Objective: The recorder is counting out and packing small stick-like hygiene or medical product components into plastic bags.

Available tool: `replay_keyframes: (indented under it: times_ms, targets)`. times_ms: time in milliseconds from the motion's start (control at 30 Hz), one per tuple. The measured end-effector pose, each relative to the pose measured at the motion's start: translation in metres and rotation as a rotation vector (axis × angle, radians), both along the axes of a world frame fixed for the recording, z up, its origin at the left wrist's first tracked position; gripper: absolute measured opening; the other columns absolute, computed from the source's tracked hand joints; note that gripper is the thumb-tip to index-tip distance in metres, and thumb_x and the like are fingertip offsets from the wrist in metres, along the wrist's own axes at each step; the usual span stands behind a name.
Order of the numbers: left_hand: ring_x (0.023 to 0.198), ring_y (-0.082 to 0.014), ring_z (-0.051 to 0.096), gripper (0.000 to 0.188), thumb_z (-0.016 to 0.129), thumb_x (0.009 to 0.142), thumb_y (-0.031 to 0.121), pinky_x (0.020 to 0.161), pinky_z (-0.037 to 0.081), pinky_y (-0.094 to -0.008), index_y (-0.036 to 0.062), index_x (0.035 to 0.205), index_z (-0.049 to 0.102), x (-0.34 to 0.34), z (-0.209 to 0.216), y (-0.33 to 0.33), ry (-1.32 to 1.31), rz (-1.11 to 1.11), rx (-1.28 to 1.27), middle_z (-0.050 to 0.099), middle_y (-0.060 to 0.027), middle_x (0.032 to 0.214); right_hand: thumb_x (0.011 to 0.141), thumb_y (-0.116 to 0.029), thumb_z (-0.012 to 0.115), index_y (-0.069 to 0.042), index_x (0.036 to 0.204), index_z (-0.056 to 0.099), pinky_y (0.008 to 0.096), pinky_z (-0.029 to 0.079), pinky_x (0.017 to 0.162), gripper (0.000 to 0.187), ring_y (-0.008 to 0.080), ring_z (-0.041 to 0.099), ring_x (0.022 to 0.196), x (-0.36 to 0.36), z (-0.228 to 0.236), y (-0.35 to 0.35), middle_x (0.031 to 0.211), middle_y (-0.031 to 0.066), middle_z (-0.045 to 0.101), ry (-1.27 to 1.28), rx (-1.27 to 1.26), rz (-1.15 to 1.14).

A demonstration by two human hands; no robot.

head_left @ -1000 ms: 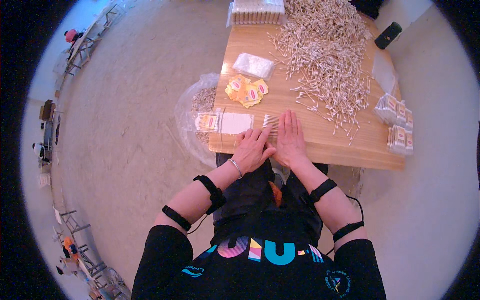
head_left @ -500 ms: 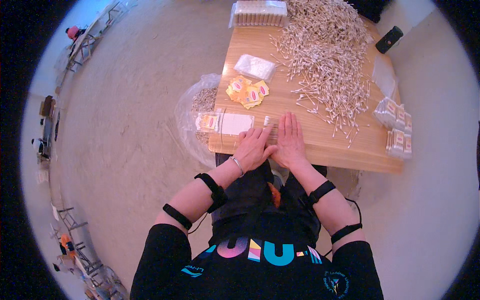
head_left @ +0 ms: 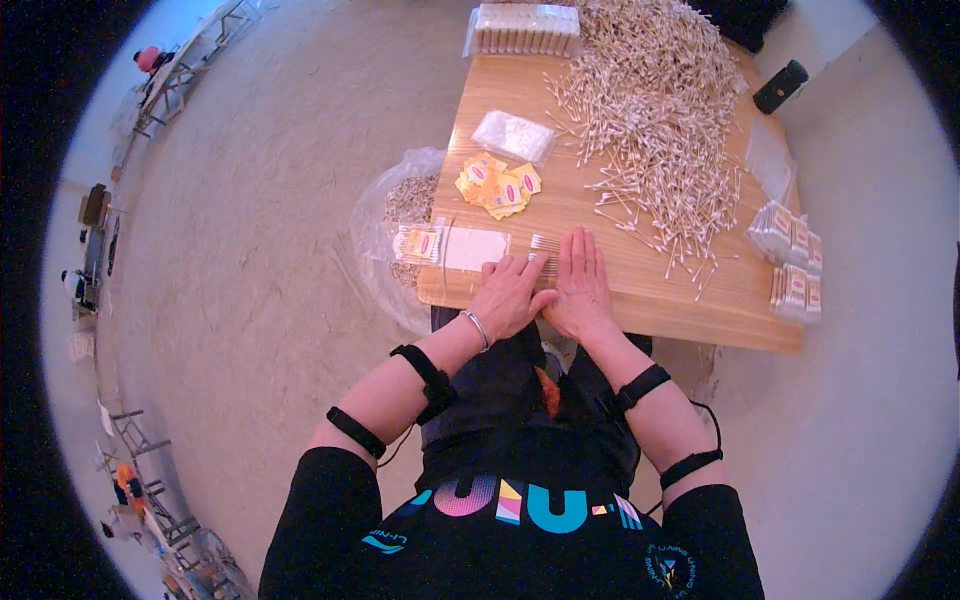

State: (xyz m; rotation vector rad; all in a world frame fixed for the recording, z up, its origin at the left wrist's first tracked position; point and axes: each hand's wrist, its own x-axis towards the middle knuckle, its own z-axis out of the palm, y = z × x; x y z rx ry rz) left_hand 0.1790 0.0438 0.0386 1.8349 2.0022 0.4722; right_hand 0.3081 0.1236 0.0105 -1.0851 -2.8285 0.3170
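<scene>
A short row of cotton swabs (head_left: 543, 246) lies side by side on the wooden table near its front edge. My left hand (head_left: 506, 300) rests over the row's near left part, fingers extended and touching the swabs. Flat against the table along the row's right side lies my right hand (head_left: 582, 290), its fingers straight and together. Left of my hands is a white card (head_left: 475, 249). A clear bag of swabs with a yellow label (head_left: 417, 243) sits at the table's left edge. Part of the row is hidden beneath my fingers.
A large heap of loose swabs (head_left: 660, 120) covers the back right of the table (head_left: 560, 200). Yellow label cards (head_left: 497, 187), a clear plastic packet (head_left: 513, 137) and bundled swabs (head_left: 526, 30) lie to the left. Packed bags (head_left: 797, 285) and a black cylinder (head_left: 780, 87) stand right.
Both hands stay almost in place over the row of swabs. The whole view has shifted very slightly.
</scene>
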Motion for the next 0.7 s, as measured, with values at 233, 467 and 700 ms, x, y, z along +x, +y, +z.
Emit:
replay_keyframes:
  times_ms: [233,467,700]
  targets:
    - [0.103,-0.0323,0.050,0.055,0.049,0.087,0.035,0.086,0.033,-0.0445,0.0051,0.132,0.035,0.001,0.000,0.005,-0.010,0.036,-0.038,0.054,-0.0166,0.112,0.077,-0.032,0.052,0.008,0.137,0.012,0.0450,0.008,0.111,0.083,0.0374,0.006,0.137,-0.001,0.000,-0.002,0.145,0.0252,0.010,0.005,-0.011,-0.009]
    - [0.106,-0.0321,0.051,0.053,0.052,0.086,0.027,0.086,0.034,-0.0469,0.0055,0.131,0.036,-0.001,-0.006,0.008,-0.073,0.082,-0.053,0.054,-0.0179,0.114,0.079,-0.033,0.052,0.008,0.136,0.014,0.0454,0.009,0.111,0.080,0.0374,0.007,0.136,-0.001,0.003,-0.002,0.144,0.0252,0.012,0.025,-0.011,-0.006]
    - [0.104,-0.0322,0.054,0.053,0.056,0.083,0.022,0.086,0.035,-0.0488,0.0062,0.130,0.037,0.000,0.007,0.023,-0.082,0.168,-0.216,0.058,-0.0177,0.112,0.079,-0.039,0.054,0.008,0.137,0.013,0.0454,0.008,0.111,0.085,0.0371,0.006,0.136,0.001,0.003,0.002,0.145,0.0252,0.009,-0.018,-0.028,0.011]
